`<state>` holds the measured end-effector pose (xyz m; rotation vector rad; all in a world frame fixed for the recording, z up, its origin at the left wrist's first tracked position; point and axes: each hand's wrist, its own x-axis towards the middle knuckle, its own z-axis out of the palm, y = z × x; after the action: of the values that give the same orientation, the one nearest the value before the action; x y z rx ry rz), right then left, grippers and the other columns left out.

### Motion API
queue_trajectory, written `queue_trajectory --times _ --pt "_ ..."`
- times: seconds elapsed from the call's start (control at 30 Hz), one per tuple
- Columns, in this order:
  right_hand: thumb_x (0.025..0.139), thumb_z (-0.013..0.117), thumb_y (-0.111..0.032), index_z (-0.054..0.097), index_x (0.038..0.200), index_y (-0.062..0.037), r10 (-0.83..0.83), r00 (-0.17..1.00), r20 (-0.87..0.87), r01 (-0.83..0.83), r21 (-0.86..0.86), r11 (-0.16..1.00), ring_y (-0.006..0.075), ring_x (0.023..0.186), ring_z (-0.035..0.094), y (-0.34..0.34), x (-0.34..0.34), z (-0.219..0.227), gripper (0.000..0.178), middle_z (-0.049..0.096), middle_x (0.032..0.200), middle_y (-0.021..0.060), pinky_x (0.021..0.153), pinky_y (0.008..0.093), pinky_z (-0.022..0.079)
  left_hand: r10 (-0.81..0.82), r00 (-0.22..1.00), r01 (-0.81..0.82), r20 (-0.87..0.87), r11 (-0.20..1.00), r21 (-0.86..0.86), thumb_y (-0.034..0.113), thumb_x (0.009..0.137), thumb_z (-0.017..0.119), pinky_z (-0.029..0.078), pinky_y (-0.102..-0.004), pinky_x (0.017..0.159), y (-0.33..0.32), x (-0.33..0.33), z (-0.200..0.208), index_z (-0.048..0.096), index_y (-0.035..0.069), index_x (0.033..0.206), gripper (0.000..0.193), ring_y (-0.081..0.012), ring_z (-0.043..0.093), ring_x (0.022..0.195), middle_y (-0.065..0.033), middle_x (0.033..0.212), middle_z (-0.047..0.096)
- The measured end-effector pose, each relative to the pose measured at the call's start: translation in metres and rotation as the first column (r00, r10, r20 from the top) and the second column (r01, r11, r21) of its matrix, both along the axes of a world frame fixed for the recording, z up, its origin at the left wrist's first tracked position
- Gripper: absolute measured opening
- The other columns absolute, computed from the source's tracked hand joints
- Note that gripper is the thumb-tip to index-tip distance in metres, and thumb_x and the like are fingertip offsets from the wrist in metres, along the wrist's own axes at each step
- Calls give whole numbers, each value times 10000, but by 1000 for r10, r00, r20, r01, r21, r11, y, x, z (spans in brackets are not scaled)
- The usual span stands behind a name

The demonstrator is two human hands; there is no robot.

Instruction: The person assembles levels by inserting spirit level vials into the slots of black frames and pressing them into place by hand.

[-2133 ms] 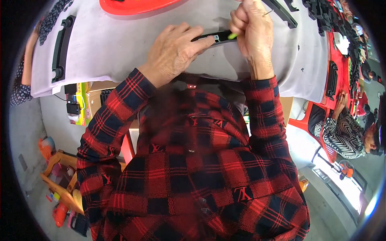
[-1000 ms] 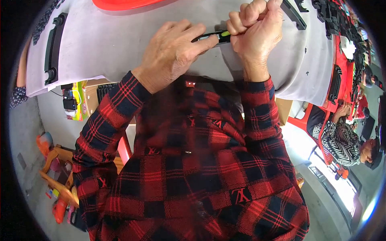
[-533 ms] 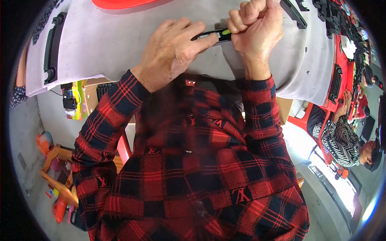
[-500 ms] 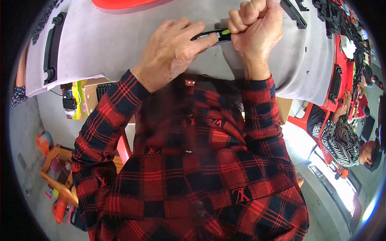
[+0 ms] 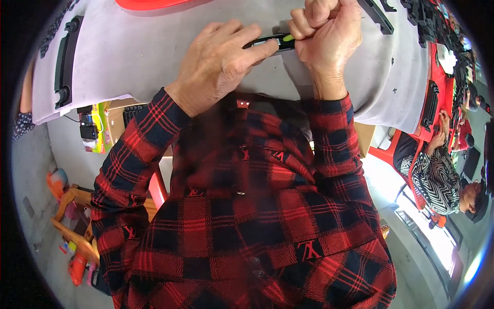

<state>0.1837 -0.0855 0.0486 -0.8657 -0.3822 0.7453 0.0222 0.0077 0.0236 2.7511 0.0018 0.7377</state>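
Note:
On the grey cloth-covered table [image 5: 139, 56], a narrow black plastic part [image 5: 284, 45] lies crosswise between my two hands. My left hand [image 5: 218, 64] holds its left end, thumb and fingers pressed to it. My right hand [image 5: 329, 38] is a fist over the right end, closed on a slim tool with a lime-green end [image 5: 288, 37]. The rest of that tool is hidden by my fingers, so its exact kind does not show. Part of the black piece is also covered by my left fingers.
A long black handle-like part [image 5: 67, 62] lies at the table's left edge, and a black bar [image 5: 378, 18] beyond my right hand. Several black parts are piled at the far right. A red tray [image 5: 149, 4] sits at the far edge. Another person [image 5: 435, 175] sits at the right.
Both hands have shifted only slightly, with the black part and green-ended tool still in them. The grips look the same.

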Motion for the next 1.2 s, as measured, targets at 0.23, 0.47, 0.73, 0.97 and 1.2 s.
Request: queue_trajectory --times 0.23,0.47,0.73,0.97,1.2 --pt "1114 334 -474 362 629 -132 9 1000 17 -9 -5 1000 109 416 209 3 -2 -3 594 277 520 -23 417 287 205 1 1000 -1 -26 1000 6 101 793 722 467 -381 791 1 0 0 726 158 1171 382 -233 580 894 -20 932 563" --pt "1109 355 -475 378 630 -122 32 992 120 -32 -2 999 107 423 210 2 -4 -6 595 292 516 -19 421 288 204 14 999 -13 -50 1000 21 78 784 694 478 -365 838 -1 -1 5 722 156 1156 382 -208 602 938 -4 981 606" --pt "1113 338 -482 365 625 -133 3 997 81 -7 46 999 111 413 198 -3 0 -1 600 274 515 -24 412 281 193 2 1000 -2 -2 1000 4 111 789 738 454 -377 738 0 0 3 740 164 1175 390 -241 566 857 -25 908 554" --pt "1117 329 -477 367 622 -135 22 999 37 -23 36 999 111 410 193 -2 2 -1 603 276 513 -23 406 281 193 5 1000 -5 -20 1000 -7 105 785 747 453 -387 754 0 0 1 727 173 1211 432 -244 566 881 -26 924 554" --pt "1112 341 -472 364 616 -134 29 998 57 -30 12 999 115 411 198 1 0 -3 600 275 513 -23 411 290 204 23 998 -21 -52 999 33 104 789 686 479 -348 824 0 -2 3 729 173 1147 368 -194 596 917 6 951 582"
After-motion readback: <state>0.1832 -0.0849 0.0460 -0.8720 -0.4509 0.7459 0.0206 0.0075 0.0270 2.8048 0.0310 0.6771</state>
